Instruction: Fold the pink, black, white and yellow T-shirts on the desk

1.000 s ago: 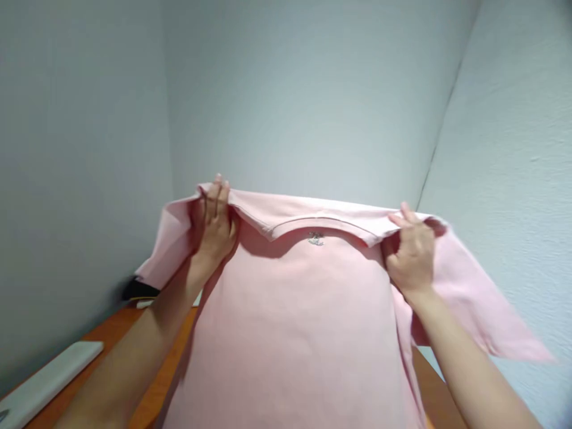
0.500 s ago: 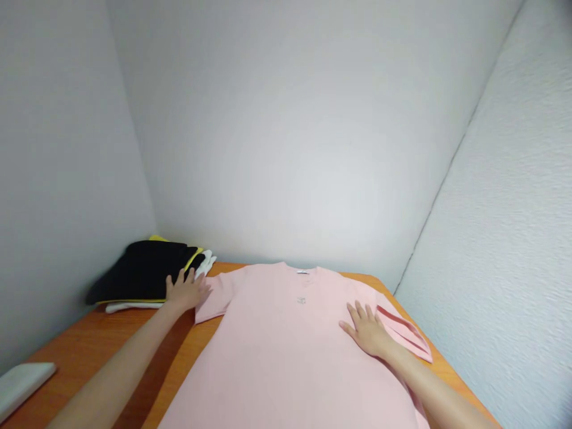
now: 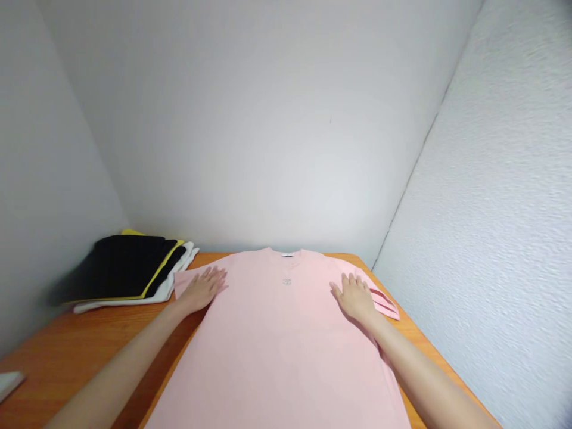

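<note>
1. Since the earlier frame, both hands have drawn closer together across the shirt's chest.
2. An orange wooden surface runs into a corner between pale walls.
3. A pink T-shirt lies flat on it, front up, its long axis pointing away from the person, collar at the far edge.
4. A folded clothes stack, black, yellow and white, sits just left of the shirt.
5. The left hand and right hand rest palm-down on the shirt, holding nothing, their fingers slightly spread.
6. A small silver logo sits below the collar.
</note>
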A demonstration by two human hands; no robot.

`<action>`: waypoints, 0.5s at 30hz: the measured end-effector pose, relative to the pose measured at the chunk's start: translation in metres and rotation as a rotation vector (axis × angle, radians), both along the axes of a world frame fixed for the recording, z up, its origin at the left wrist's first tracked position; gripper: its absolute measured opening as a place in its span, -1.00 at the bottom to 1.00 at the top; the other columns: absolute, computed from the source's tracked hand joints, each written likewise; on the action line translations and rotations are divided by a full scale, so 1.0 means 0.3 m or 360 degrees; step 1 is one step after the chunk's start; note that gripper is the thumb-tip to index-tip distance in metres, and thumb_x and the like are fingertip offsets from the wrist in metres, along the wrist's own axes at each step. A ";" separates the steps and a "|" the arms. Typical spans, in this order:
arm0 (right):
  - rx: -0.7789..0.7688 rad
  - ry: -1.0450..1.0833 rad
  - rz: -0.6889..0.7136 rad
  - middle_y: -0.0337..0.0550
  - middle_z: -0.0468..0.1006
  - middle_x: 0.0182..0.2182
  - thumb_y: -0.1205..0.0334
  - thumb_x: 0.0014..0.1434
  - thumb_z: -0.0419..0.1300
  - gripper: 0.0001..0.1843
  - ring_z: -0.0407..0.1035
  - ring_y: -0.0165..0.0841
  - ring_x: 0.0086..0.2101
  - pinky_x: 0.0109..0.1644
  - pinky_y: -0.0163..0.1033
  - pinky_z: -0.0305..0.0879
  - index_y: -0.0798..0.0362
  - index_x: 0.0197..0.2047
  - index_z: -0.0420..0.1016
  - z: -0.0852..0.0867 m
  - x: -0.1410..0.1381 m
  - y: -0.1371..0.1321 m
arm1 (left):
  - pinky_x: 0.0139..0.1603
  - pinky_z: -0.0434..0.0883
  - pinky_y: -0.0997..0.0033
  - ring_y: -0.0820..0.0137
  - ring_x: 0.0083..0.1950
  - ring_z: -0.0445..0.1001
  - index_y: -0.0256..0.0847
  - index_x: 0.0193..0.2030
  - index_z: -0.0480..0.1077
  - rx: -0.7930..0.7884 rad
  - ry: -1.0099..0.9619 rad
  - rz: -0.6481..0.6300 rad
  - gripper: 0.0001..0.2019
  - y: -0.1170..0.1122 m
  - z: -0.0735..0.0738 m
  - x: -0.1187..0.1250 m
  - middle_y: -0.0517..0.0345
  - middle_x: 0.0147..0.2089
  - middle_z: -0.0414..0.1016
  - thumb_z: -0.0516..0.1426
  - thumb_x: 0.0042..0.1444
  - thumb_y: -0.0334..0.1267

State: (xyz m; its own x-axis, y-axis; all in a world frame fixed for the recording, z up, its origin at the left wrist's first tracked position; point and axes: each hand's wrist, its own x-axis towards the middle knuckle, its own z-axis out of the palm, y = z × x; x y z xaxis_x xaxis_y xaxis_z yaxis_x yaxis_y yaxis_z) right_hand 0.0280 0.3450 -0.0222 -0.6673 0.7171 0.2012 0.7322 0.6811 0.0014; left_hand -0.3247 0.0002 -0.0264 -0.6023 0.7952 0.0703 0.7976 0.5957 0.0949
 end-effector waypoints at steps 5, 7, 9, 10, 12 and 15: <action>-0.0224 -0.0086 -0.0230 0.12 -0.04 0.38 -0.26 0.32 -0.26 -0.17 -0.14 0.09 0.33 0.32 0.18 -0.17 0.17 0.42 -0.01 -0.066 0.073 0.106 | 0.37 -0.03 -0.06 0.15 0.49 -0.18 -0.15 0.45 -0.11 -0.0179 -0.0100 0.0038 -0.37 -0.015 -0.055 0.003 0.00 0.50 -0.21 -0.30 0.32 0.06; -0.0232 -0.0115 -0.0209 0.03 -0.10 0.41 -0.26 0.32 -0.26 -0.20 -0.19 0.04 0.34 0.33 0.17 -0.19 0.08 0.43 -0.01 -0.102 0.098 0.146 | 0.37 -0.05 -0.10 0.15 0.50 -0.20 -0.14 0.45 -0.10 -0.0205 -0.0073 0.0086 -0.39 -0.060 -0.057 -0.013 0.01 0.50 -0.23 -0.29 0.32 0.01; -0.0192 -0.0111 -0.0183 -0.03 -0.13 0.41 -0.25 0.32 -0.24 -0.23 -0.24 0.01 0.36 0.34 0.17 -0.21 0.02 0.43 -0.02 -0.122 0.105 0.175 | 0.38 -0.05 -0.09 0.15 0.50 -0.20 -0.14 0.45 -0.08 -0.0221 -0.0033 0.0119 -0.40 -0.101 -0.054 -0.023 0.01 0.50 -0.23 -0.25 0.31 -0.02; -0.0176 -0.0100 -0.0173 -0.04 -0.13 0.41 -0.25 0.32 -0.23 -0.24 -0.25 0.00 0.36 0.34 0.18 -0.22 0.01 0.43 -0.02 -0.124 0.101 0.185 | 0.38 -0.04 -0.08 0.15 0.50 -0.20 -0.14 0.45 -0.08 -0.0227 -0.0014 0.0130 -0.40 -0.116 -0.053 -0.026 0.01 0.50 -0.22 -0.23 0.31 -0.03; -0.0180 -0.0071 -0.0130 -0.02 -0.10 0.41 -0.23 0.33 -0.22 -0.26 -0.25 -0.01 0.36 0.34 0.19 -0.23 0.02 0.43 0.00 -0.111 0.083 0.199 | 0.38 -0.02 -0.03 0.16 0.49 -0.18 -0.14 0.45 -0.07 -0.0242 0.0014 0.0141 -0.40 -0.134 -0.047 -0.027 0.01 0.49 -0.19 -0.20 0.31 -0.03; -0.0216 -0.0050 -0.0019 -0.02 -0.08 0.40 -0.13 0.36 -0.18 -0.33 -0.24 -0.04 0.36 0.35 0.17 -0.25 0.01 0.41 0.04 -0.063 0.047 0.205 | 0.37 0.01 -0.01 0.14 0.48 -0.09 -0.14 0.43 -0.01 -0.0271 0.0045 0.0144 -0.42 -0.130 -0.020 -0.025 -0.03 0.48 -0.09 -0.14 0.31 -0.06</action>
State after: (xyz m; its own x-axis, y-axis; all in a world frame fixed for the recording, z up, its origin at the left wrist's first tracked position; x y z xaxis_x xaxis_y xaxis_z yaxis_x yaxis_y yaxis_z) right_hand 0.0421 0.4066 -0.0411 -0.6632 0.7441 0.0807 0.7412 0.6679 -0.0670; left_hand -0.3321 -0.0387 -0.0323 -0.6714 0.7399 -0.0427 0.7411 0.6705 -0.0348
